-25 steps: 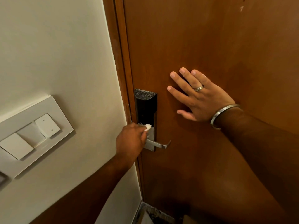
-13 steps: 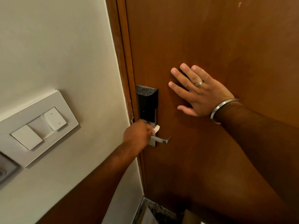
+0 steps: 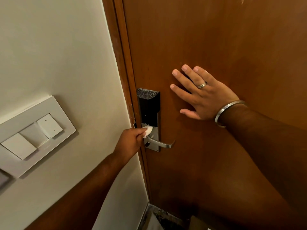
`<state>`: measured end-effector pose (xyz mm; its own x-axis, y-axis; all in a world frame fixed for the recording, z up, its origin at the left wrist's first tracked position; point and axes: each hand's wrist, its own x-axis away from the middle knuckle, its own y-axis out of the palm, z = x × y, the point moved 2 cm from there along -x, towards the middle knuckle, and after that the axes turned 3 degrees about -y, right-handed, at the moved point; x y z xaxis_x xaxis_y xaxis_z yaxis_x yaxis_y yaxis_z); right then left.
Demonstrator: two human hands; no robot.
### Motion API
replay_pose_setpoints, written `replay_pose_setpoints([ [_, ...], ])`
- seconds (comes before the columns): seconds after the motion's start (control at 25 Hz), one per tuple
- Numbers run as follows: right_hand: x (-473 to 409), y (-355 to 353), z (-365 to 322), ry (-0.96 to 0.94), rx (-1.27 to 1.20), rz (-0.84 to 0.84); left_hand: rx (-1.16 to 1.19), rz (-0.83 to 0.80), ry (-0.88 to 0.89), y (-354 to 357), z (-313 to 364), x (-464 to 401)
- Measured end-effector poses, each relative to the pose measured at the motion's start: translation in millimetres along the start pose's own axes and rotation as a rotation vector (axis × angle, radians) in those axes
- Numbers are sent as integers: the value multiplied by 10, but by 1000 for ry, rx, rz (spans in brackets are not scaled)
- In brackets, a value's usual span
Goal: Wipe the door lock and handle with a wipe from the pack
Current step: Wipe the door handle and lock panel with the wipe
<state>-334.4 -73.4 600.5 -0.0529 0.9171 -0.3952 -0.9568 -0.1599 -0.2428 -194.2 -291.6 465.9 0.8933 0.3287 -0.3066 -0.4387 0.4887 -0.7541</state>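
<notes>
A black and silver electronic door lock is mounted on the brown wooden door, with a silver lever handle below it. My left hand pinches a small crumpled white wipe and presses it on the silver plate just above the lever's base. My right hand lies flat on the door to the right of the lock, fingers spread, with a ring and a metal bangle. No wipe pack shows.
A white switch panel sits on the cream wall to the left. The wooden door frame runs between wall and door. A dark threshold strip and some pale items show at the floor.
My left hand has drawn back slightly to the left and the wipe has shifted up on the silver plate, uncovering the lever's base. The right hand stays flat on the door.
</notes>
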Motion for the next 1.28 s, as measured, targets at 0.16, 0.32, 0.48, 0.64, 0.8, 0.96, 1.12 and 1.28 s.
replay_pose_setpoints([
  [0.16,-4,1,6,-5,7,-2,-403,-78,474,-10,49,236],
  [0.32,-7,-21,14,-3,8,3,-584,-180,475,-27,58,-16],
  [0.48,1,-13,6,3,8,-8,-401,-273,285,-99,-27,-110],
  [0.64,-5,-10,13,12,-10,2,-448,-259,509,215,251,135],
  [0.8,-6,-2,2,12,-21,10,-601,-192,632,290,344,260],
  [0.96,-2,23,1,7,-3,6,-566,-104,395,-219,-34,-38],
  [1.12,0,20,4,7,-8,11,-328,-69,357,-254,-50,-136],
  [1.28,6,42,-10,-2,-17,3,-199,-49,340,-229,-81,-91],
])
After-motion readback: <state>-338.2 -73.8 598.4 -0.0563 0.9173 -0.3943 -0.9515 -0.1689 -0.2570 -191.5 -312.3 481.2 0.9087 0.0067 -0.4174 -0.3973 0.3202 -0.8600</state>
